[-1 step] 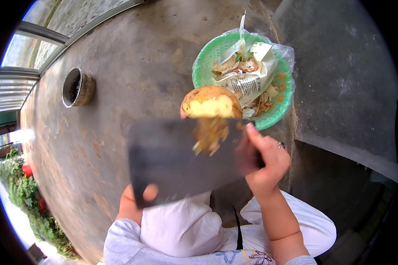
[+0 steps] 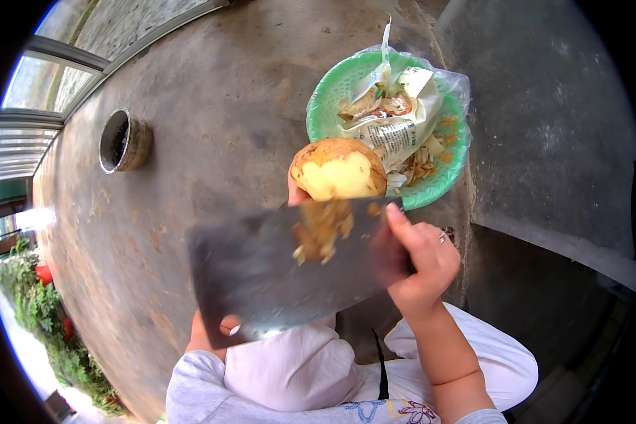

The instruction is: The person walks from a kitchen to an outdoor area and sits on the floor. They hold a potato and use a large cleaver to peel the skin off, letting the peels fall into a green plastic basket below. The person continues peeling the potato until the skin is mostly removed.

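A large potato (image 2: 338, 169) shows brown skin on top and a pale peeled patch on the side toward me. Its left side rests against the fingers of my left hand (image 2: 297, 193), which grip it; most of that hand is hidden behind the blade. My right hand (image 2: 429, 267), wearing a ring, is closed around the handle end of a broad dark cleaver (image 2: 261, 272). The cleaver's upper edge lies just below the potato, close to the peeled patch. Brown peel scraps (image 2: 321, 230) cling to the blade, slightly blurred. A round hole pierces its far lower corner.
Beyond the potato stands a green basket (image 2: 324, 92) lined with a clear bag, holding peelings and a crumpled printed wrapper (image 2: 392, 134). A worn pot (image 2: 136, 145) with dark contents sits on the concrete floor at left. A dark slab (image 2: 544, 134) borders the right.
The cleaver has shifted toward me and a little left, with my right hand following. More of the potato's peeled patch and my left fingers now show.
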`<state>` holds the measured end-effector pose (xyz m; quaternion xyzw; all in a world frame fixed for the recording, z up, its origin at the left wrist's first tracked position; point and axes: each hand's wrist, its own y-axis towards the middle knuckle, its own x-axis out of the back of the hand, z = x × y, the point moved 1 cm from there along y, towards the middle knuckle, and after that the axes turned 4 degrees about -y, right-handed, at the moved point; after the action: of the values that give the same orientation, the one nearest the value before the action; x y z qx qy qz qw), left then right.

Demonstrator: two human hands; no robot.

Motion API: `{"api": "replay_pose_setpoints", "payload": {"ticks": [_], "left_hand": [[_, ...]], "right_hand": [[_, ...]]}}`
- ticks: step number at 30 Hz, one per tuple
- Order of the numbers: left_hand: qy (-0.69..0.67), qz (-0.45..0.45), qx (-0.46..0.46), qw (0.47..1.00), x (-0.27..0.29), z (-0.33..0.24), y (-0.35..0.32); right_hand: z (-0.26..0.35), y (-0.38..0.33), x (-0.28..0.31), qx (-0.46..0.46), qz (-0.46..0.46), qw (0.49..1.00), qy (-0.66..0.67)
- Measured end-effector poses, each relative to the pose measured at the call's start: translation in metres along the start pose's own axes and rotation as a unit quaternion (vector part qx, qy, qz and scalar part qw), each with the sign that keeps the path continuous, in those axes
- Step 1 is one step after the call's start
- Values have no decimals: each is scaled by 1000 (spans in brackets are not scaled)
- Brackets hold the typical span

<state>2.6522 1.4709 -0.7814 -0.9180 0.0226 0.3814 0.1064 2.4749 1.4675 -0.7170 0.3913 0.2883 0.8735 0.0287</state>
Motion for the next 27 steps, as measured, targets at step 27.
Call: {"api": "replay_pose_setpoints", "payload": {"ticks": [27], "left_hand": [[-78,-17,29,996,-13,-1,16]], "right_hand": [[-8,-3,2,52,-15,998,-29]]}}
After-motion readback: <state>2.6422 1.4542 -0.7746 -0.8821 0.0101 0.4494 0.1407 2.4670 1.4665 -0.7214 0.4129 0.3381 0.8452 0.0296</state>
